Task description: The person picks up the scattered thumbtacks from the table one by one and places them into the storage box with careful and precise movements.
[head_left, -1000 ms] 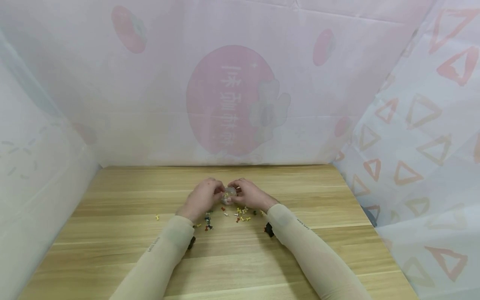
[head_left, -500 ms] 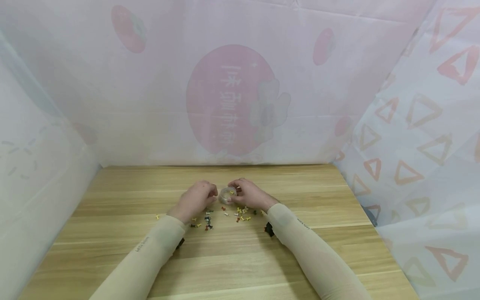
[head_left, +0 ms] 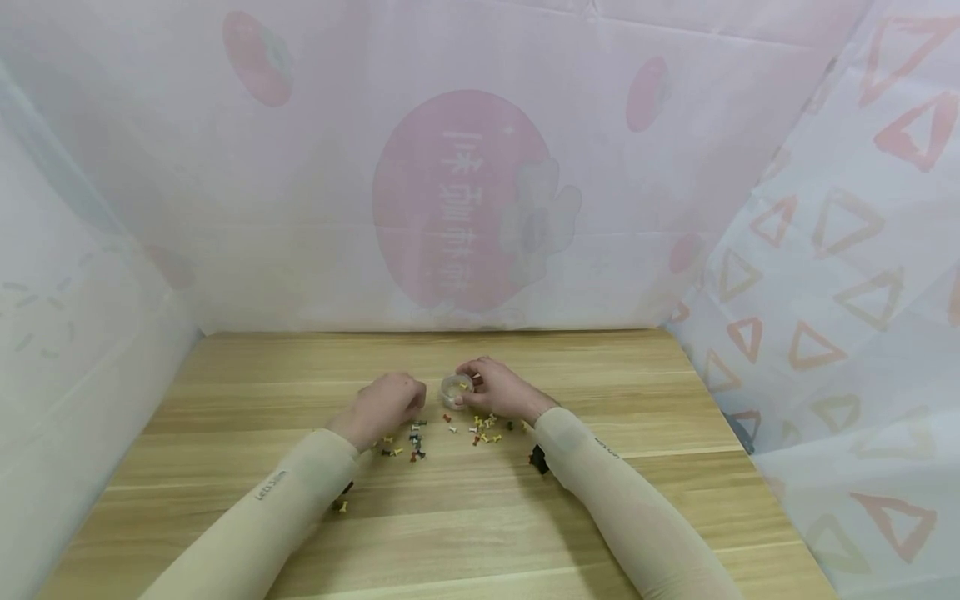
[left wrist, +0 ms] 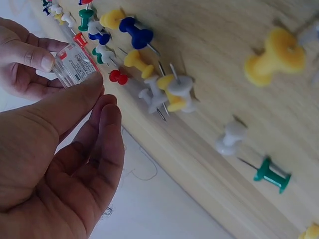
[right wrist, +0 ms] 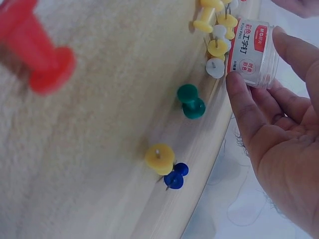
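My right hand (head_left: pixel 504 390) holds a small clear plastic jar (right wrist: pixel 251 52) on the table, thumb on one side and fingers on the other. The jar bears a red and white push-pin label; a yellow push pin (head_left: pixel 463 386) shows inside its round mouth. Left of the jar, apart from it, is my left hand (head_left: pixel 386 406), palm down. Its thumb and fingers are loosely bent, with nothing visible between them in the left wrist view. Close by that hand lie a red push pin (left wrist: pixel 118 76), a blue push pin (left wrist: pixel 135 34) and a yellow push pin (left wrist: pixel 138 63).
Push pins in several colours lie scattered on the wooden table (head_left: pixel 450 533), many with bare points exposed. A green push pin (right wrist: pixel 191 101) and a white push pin (left wrist: pixel 232 138) are among them. Printed cloth (head_left: pixel 322 275) hangs behind the table and along both sides.
My left hand has moved away from the jar, left and toward me, uncovering pins beside it and a yellow one near the sleeve. My right hand and the jar stay in place.
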`<action>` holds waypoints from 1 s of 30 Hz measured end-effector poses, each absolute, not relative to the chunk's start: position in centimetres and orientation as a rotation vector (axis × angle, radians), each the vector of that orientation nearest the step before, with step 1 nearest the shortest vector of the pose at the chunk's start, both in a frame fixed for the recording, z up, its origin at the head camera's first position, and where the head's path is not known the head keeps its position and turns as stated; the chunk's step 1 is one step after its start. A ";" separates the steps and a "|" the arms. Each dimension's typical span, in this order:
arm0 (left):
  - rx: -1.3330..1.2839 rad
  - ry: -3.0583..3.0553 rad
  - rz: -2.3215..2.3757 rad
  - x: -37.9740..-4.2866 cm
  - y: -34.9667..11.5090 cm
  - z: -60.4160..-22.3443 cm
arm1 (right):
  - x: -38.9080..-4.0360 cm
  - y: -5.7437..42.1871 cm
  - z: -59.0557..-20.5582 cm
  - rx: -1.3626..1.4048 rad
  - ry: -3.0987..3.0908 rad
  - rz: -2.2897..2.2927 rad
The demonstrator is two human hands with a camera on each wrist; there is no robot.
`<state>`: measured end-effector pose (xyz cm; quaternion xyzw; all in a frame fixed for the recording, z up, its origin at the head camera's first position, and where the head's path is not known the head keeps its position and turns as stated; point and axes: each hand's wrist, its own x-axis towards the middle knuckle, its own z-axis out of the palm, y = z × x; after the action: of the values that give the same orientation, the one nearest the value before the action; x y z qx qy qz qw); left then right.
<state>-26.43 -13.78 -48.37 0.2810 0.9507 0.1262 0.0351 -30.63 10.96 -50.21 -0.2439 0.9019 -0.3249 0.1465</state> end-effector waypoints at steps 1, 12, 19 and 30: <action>0.863 2.916 0.386 -26.4 -13.9 -48.4 | -30.6 11.0 -50.2 -0.700 2.594 -0.939; 0.867 2.872 0.351 -26.2 -14.4 -48.8 | -30.6 11.0 -50.1 -0.698 2.593 -0.930; 0.851 2.879 0.351 -26.4 -14.3 -49.4 | -30.4 10.9 -49.9 -0.702 2.593 -0.924; 0.838 2.873 0.497 -26.7 -13.5 -49.0 | -30.8 10.9 -50.2 -0.705 2.601 -0.915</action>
<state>-26.70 -13.53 -49.04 0.2760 0.9456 0.1637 0.0539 -30.79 10.90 -50.15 -0.2450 0.9039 -0.3180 0.1473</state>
